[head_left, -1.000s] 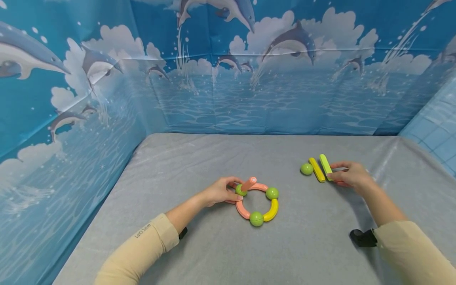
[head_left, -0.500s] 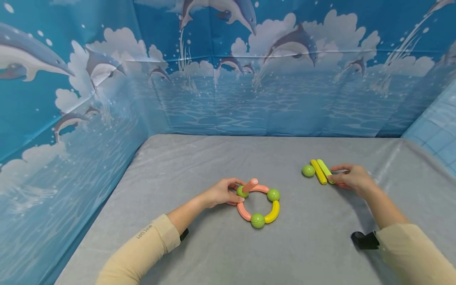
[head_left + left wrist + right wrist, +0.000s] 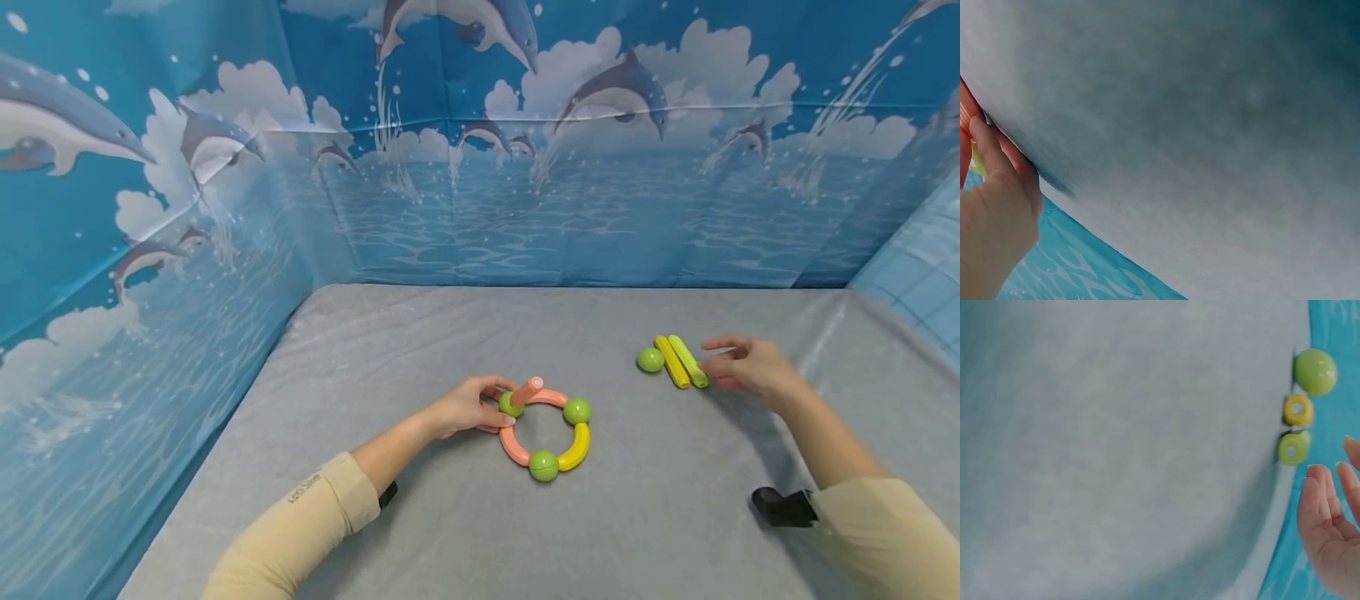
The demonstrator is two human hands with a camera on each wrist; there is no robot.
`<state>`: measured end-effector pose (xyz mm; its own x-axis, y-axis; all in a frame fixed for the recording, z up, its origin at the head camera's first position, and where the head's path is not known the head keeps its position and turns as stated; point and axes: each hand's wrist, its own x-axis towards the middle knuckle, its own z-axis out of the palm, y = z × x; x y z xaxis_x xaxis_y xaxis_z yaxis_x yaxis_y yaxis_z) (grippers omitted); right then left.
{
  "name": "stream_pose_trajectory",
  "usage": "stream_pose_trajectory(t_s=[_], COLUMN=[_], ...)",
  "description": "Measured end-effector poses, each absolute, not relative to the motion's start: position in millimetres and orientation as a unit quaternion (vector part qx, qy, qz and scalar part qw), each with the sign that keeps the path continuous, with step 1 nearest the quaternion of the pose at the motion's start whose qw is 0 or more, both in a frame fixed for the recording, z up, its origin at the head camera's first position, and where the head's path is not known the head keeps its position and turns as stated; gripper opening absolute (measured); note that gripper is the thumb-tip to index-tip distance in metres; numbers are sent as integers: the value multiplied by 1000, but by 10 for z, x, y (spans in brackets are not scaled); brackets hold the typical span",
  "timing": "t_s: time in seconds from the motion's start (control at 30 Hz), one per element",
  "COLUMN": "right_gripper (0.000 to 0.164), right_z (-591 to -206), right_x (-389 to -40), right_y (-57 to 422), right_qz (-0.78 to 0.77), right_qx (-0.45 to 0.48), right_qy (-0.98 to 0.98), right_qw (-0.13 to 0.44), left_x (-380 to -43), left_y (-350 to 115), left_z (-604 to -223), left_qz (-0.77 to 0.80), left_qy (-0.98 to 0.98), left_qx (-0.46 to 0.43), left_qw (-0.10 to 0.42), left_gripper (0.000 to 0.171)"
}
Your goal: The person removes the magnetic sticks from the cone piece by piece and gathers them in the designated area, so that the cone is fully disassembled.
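Observation:
My left hand (image 3: 468, 407) grips the left side of a toy ring, its fingers and thumb around a green ball (image 3: 511, 405) there. The ring joins curved pink rods (image 3: 513, 447), a curved yellow rod (image 3: 576, 447) and green balls (image 3: 543, 465). From the gripped ball a straight pink rod (image 3: 528, 390) sticks up. At the right my right hand (image 3: 752, 372) hovers with loose fingers beside a lime-green rod (image 3: 688, 361), holding nothing. A yellow rod (image 3: 671, 362) lies alongside it, then a loose green ball (image 3: 650, 360). The right wrist view shows the hand (image 3: 1329, 531) apart from the lime-green rod (image 3: 1294, 447).
A grey cloth (image 3: 450, 533) covers the table. Blue dolphin-print sheets (image 3: 487, 208) rise at the back and left, with another blue sheet (image 3: 918, 250) at the right. A black wrist mount (image 3: 783, 507) hangs under the right sleeve.
The lime-green rod has moved left to lie against the yellow rod. My right hand has let go of it and drawn back to the right. The left hand keeps its grip on the ring.

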<state>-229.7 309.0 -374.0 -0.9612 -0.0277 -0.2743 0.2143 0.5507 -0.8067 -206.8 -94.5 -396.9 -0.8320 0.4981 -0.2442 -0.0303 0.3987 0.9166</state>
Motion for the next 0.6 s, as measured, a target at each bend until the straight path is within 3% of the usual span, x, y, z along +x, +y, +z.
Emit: stream_pose_trajectory(t_s=[0.27, 0.6], right_gripper=[62, 57], right_z=[-3548, -3545], right_x=[-2231, -2103], right_y=[2800, 2247], right_qz=[-486, -530], right_qx=[-20, -118], right_qy=[865, 819], right_qw=[118, 187], left_x=[-2079, -2073], left_y=[-960, -955], left_z=[-3969, -3980], left_qz=[527, 531], left_qy=[801, 797], left_qx=[142, 141], left_qw=[246, 252], left_gripper=[44, 44])
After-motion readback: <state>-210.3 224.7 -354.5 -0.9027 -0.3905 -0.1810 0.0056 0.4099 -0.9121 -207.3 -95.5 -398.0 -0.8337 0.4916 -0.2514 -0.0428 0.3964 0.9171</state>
